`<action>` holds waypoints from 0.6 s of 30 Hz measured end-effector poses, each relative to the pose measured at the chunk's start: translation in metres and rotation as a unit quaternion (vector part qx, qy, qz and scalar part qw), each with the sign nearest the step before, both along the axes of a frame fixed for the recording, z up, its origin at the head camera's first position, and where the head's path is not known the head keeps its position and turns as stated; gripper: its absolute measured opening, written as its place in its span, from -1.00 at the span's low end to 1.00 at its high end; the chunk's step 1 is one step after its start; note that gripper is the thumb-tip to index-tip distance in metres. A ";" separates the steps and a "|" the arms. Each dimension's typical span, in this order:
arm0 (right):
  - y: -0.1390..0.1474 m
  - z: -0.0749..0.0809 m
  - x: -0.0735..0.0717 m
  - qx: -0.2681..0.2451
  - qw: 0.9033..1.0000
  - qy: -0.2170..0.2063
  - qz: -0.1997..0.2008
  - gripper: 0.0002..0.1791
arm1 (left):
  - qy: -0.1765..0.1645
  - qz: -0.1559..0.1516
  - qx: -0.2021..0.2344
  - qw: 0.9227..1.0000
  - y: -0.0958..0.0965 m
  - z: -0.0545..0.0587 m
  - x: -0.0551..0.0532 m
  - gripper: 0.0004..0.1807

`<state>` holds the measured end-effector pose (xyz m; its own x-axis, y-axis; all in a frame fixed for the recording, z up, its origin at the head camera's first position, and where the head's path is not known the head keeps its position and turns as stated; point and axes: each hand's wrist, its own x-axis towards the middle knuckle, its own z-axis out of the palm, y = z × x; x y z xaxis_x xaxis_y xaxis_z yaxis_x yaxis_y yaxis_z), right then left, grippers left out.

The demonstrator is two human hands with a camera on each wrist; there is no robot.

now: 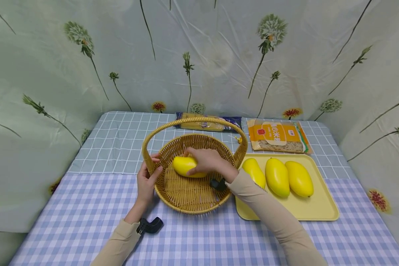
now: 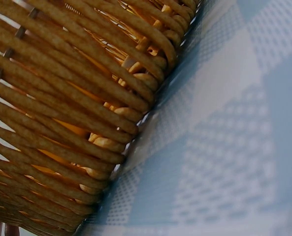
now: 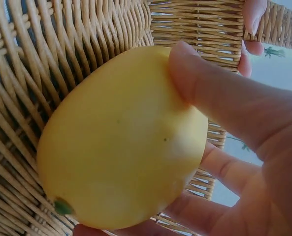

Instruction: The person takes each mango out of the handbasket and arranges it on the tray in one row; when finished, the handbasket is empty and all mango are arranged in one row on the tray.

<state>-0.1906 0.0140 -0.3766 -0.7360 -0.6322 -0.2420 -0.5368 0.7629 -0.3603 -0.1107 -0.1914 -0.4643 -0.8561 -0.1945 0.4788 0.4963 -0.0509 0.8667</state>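
A yellow mango (image 1: 183, 165) is inside the round wicker basket (image 1: 181, 192), with my right hand (image 1: 207, 161) gripping it from above. In the right wrist view the thumb lies along one side of the mango (image 3: 121, 142) and the fingers curl around the other, close to the woven wall. My left hand (image 1: 147, 181) holds the basket's left rim at the foot of the tall arched handle, its thumb over the edge. The left wrist view shows mostly the basket's outer weave (image 2: 62, 108) against the checked cloth, with fingertips at the lower left corner.
Right of the basket, a pale yellow tray (image 1: 319, 207) carries three mangoes (image 1: 277, 177), partly behind my right forearm. Behind stand a pack of spaghetti (image 1: 206, 126) and an orange bag of grain (image 1: 277, 136). A checked cloth (image 1: 86, 210) covers the table; a printed curtain hangs behind.
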 end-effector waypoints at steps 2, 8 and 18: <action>0.001 0.000 0.001 0.003 1.000 0.007 -0.001 -0.28 | 0.000 0.000 0.000 1.000 0.000 0.000 0.000 -0.77; 0.008 0.003 0.004 -0.002 1.000 0.009 -0.006 -0.23 | 0.000 0.002 -0.001 1.000 0.001 0.002 0.001 -0.77; 0.022 0.007 0.011 -0.058 0.998 0.009 -0.015 -0.17 | 0.001 0.005 -0.003 1.000 0.002 0.003 0.002 -0.78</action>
